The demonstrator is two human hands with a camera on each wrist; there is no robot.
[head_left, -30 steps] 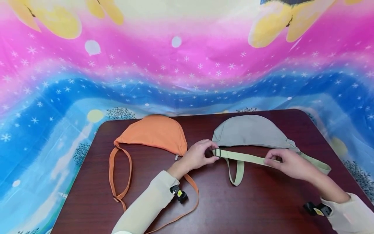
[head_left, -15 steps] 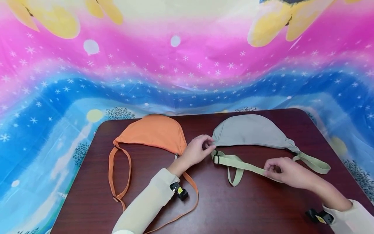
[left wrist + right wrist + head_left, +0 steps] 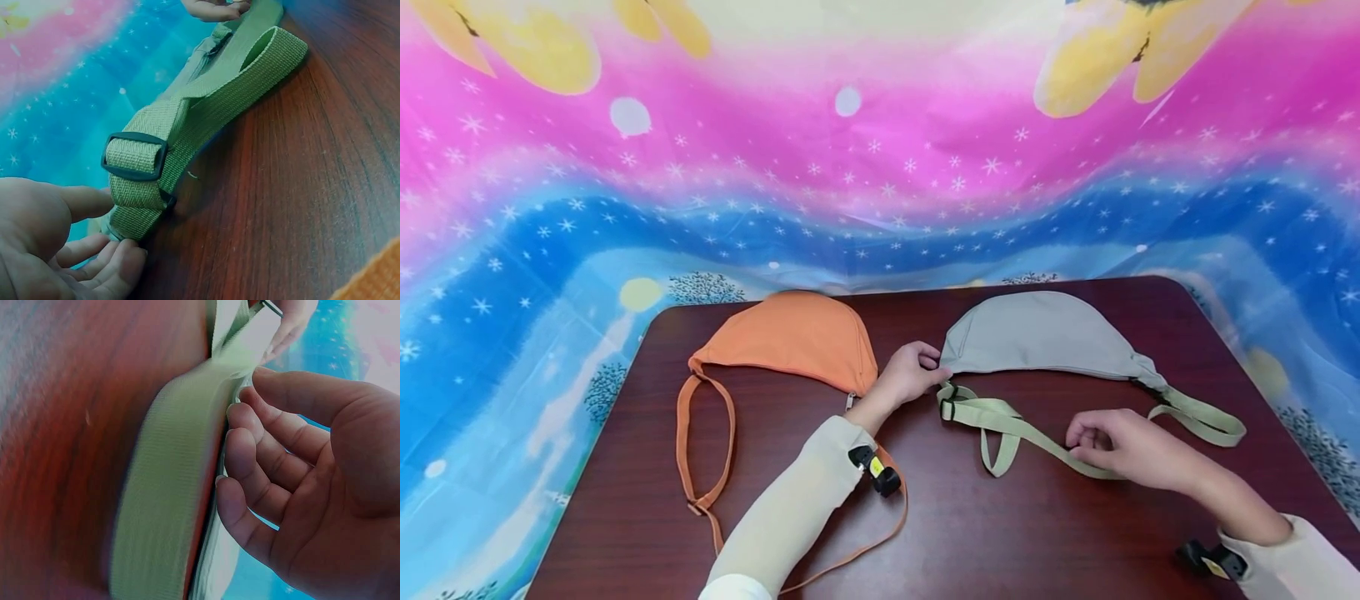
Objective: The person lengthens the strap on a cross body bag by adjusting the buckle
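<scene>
A grey waist bag [image 3: 1037, 337] lies on the right half of the table, its pale green strap [image 3: 1030, 429] loosely folded in front of it. My left hand [image 3: 910, 372] is at the bag's left corner, fingertips right at the strap's end. In the left wrist view, thumb and fingers stand apart beside the strap's black slider buckle [image 3: 134, 156]. My right hand [image 3: 1131, 446] hovers over the strap's front stretch with loosely bent fingers. The right wrist view shows the webbing [image 3: 165, 481] running past those fingertips, not gripped.
An orange waist bag [image 3: 797, 342] lies on the left, close to my left forearm. Its thin strap [image 3: 705, 433] loops on the left, and another stretch runs under that arm. The dark wooden table [image 3: 1000, 533] ends at a patterned cloth backdrop [image 3: 850, 183].
The left hand has let go of the strap's buckle end and moved up to the bag's corner. The right hand has lowered and let go; the once taut strap now lies slack.
</scene>
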